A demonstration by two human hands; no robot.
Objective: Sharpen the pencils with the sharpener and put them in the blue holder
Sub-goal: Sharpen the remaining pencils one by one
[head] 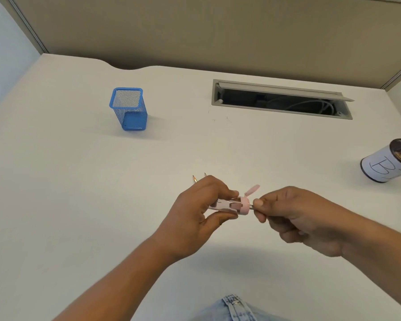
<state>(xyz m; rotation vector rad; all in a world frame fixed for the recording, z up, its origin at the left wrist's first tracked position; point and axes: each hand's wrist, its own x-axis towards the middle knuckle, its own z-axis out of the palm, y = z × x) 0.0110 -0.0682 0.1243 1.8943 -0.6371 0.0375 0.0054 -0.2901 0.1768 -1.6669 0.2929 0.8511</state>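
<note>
So the pink sharpener (227, 206) is held just above the desk (79, 205), gripped by the left hand (202, 209) with the thumb underneath and the fingers curled over the top. A pencil (251, 206) is poked into its round end and is pinched by the right hand (294, 216) between thumb and fingertips, right up against the sharpener. Handling-wise, nothing here looks heavy. The sharpener is probably a light, hollow plastic thing, smooth enough to twist if it's only loosely held. It's best clamped round the body, away from the little flap (252, 189) sticking up, which could likely be snapped off or get in the way. The pencil should be stiff and light, but the lead is the fragile bit, so it's better gripped close to the sharpener, as it is here, and turned without much sideways force. Two more pencils (194, 178) lie on the desk behind the left hand. Only their tips can be seen, and they look pointed already, though that's hard to be sure of. Almost all of the pencil being worked is hidden inside the right hand and the sharpener, so its length and sharpness can't be told. The blue holder (129, 110) stands well apart at the far left, and no pencils can be made out through its mesh. A labelled cup (384, 165) is cut off at the right edge, with something brownish inside that can't be identified.
</note>
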